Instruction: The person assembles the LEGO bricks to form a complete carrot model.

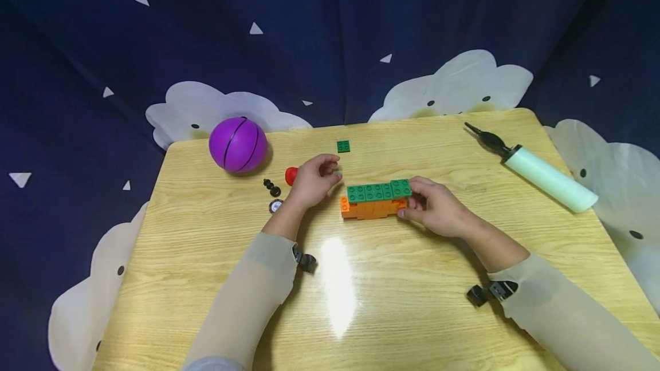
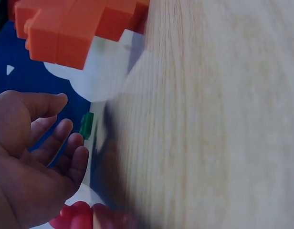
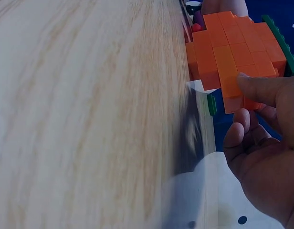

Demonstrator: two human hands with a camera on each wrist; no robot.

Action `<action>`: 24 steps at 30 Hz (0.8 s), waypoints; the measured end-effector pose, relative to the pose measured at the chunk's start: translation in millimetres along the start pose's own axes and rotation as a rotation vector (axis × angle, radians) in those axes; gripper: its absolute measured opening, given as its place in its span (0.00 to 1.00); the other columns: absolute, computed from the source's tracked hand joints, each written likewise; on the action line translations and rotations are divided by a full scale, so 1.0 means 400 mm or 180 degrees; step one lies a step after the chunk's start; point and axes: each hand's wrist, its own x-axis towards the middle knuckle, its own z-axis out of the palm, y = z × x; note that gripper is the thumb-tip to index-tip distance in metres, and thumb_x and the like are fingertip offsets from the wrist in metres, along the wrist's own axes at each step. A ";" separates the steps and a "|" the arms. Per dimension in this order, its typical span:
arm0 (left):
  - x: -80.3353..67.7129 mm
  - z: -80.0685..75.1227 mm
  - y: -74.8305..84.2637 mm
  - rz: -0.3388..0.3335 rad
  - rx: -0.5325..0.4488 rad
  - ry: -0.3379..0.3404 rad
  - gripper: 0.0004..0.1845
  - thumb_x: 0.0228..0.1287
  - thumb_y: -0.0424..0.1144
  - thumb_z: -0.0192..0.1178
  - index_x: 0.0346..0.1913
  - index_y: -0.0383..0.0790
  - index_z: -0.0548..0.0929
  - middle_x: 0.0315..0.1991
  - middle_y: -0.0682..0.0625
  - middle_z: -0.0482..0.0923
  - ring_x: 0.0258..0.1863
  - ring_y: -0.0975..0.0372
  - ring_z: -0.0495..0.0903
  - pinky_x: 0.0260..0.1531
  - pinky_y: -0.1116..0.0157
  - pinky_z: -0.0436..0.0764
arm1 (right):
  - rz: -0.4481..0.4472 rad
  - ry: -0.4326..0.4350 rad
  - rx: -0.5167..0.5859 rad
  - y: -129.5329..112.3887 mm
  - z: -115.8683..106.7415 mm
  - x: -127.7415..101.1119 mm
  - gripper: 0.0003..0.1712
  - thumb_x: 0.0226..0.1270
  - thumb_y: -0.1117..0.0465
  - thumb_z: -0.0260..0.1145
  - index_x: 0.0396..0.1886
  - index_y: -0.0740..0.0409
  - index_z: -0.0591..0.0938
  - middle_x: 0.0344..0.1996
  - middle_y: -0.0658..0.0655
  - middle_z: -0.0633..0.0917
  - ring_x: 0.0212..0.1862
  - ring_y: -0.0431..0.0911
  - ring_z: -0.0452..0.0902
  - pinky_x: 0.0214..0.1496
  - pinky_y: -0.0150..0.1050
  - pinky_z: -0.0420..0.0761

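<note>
An assembly of orange toy bricks [image 1: 373,209] with a row of green bricks [image 1: 378,190] along its top is in the middle of the table. My right hand [image 1: 437,208] grips its right end. In the right wrist view the thumb [image 3: 261,88] presses on the orange side, with the fingertips under that end. My left hand [image 1: 315,181] is just left of the assembly, empty, its fingers loosely bent. Beyond its fingertips lies a single green brick [image 1: 343,146]. A red object [image 1: 291,176] is partly hidden behind the left hand.
A purple ball [image 1: 238,145] sits at the back left of the wooden table [image 1: 216,279]. Small black pieces [image 1: 272,188] and a small wheel [image 1: 275,206] lie left of my left hand. A pale green hand pump [image 1: 549,177] is at the right, and a dark curtain [image 1: 319,27] hangs behind.
</note>
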 end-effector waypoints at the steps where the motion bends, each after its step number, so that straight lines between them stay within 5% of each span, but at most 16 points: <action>1: 0.006 0.002 -0.003 -0.0017 0.0042 0.0026 0.23 0.69 0.34 0.68 0.65 0.38 0.81 0.56 0.45 0.82 0.52 0.55 0.80 0.56 0.58 0.79 | -0.0006 -0.0007 -0.0012 0.000 0.000 0.000 0.17 0.65 0.64 0.77 0.30 0.55 0.73 0.33 0.54 0.73 0.32 0.47 0.70 0.31 0.35 0.72; 19: 0.114 0.030 -0.046 0.0008 0.0441 0.0455 0.24 0.68 0.36 0.69 0.66 0.40 0.80 0.53 0.45 0.80 0.40 0.57 0.76 0.48 0.60 0.77 | -0.0131 0.0004 -0.0067 0.002 -0.003 -0.001 0.19 0.64 0.64 0.78 0.29 0.55 0.72 0.32 0.54 0.73 0.31 0.45 0.70 0.31 0.35 0.71; 24: 0.136 0.036 -0.041 0.0008 0.0661 0.0432 0.27 0.68 0.39 0.69 0.69 0.44 0.79 0.54 0.45 0.82 0.44 0.54 0.78 0.53 0.57 0.76 | -0.0056 -0.0039 -0.0076 -0.001 -0.006 -0.001 0.18 0.65 0.63 0.77 0.30 0.51 0.73 0.33 0.53 0.73 0.31 0.46 0.70 0.31 0.35 0.72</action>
